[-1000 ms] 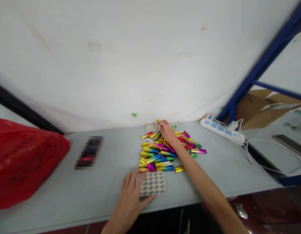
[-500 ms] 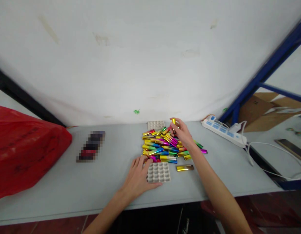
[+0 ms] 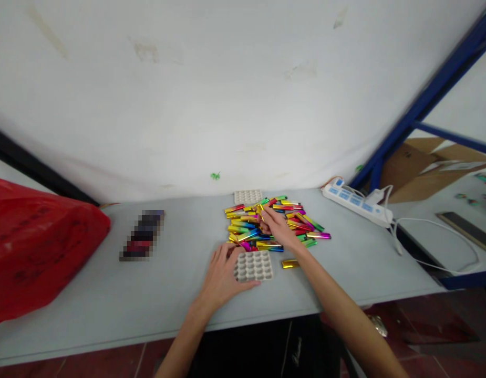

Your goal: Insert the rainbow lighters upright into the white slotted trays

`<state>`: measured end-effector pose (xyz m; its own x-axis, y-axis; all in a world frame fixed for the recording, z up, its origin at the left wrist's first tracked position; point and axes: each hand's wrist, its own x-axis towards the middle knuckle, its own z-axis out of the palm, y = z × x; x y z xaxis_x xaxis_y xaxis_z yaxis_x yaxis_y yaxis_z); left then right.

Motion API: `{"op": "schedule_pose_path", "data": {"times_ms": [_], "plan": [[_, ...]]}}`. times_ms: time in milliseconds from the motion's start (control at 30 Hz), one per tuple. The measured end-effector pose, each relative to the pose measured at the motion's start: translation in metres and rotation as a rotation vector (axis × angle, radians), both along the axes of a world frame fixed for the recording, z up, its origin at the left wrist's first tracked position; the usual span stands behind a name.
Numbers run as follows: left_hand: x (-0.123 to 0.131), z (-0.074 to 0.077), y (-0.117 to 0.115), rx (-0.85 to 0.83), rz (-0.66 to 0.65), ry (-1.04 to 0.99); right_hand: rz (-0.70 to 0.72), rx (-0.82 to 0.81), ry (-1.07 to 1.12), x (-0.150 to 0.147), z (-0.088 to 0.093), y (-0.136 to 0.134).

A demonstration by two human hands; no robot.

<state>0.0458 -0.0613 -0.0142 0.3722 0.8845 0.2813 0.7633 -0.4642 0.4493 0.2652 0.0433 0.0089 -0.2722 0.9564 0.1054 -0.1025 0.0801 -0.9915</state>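
Grey table (image 3: pixel 179 294) is filling the lower view, its front edge running just ahead of your body. Nearest, your left hand (image 3: pixel 223 270) is holding the near tray (image 3: pixel 255 265) by its left end: thumb lying along the near edge, fingers reaching round the far left corner, thumb and fingers spanning it. No change in that grip over the last second. Tray is lying flat, rows of pockets facing up.

Just beyond its right corner, one loose piece (image 3: pixel 289 263) is lying by itself, partly hidden by your forearm.

Next out, the pile (image 3: pixel 243 234) of shiny pieces is spreading behind the tray. Change noted: your right hand (image 3: pixel 276 226) is now working over the middle of the pile, having left its back right side within half a second. Fingertips are pinching a gold piece (image 3: pixel 260 210); whether it is touching the pile, cannot tell. Meaning, as judged: you are bringing the piece closer to the near tray, both hands now sharing one small area.

Farthest, the far tray (image 3: pixel 248 196) is resting untouched near the wall (image 3: pixel 243 105).
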Motion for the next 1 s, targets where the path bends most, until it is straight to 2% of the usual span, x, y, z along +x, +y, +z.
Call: {"op": "schedule_pose_path", "data": {"times_ms": [133,333,533,600,700,800,1000], "plan": [[0.002,0.001,-0.002,0.013,0.016,0.007,0.013,0.007,-0.065,0.008,0.004,-0.003],[0.006,-0.004,-0.012,0.057,0.06,0.028,-0.218,0.153,-0.258,0.015,0.001,0.001],[0.005,-0.005,-0.013,0.046,0.062,-0.014,-0.28,0.182,-0.242,0.016,0.0,0.005],[0.005,-0.003,-0.014,0.03,0.067,-0.041,-0.262,0.212,-0.211,0.014,0.001,0.004],[0.004,0.0,-0.018,0.024,0.057,-0.065,-0.116,0.219,-0.108,0.009,0.004,-0.001],[0.004,0.001,-0.019,0.013,0.047,-0.101,0.006,0.161,0.001,0.003,0.005,-0.006],[0.006,-0.002,-0.013,0.024,0.086,-0.241,-0.013,0.003,0.075,-0.004,0.005,-0.01]]}}
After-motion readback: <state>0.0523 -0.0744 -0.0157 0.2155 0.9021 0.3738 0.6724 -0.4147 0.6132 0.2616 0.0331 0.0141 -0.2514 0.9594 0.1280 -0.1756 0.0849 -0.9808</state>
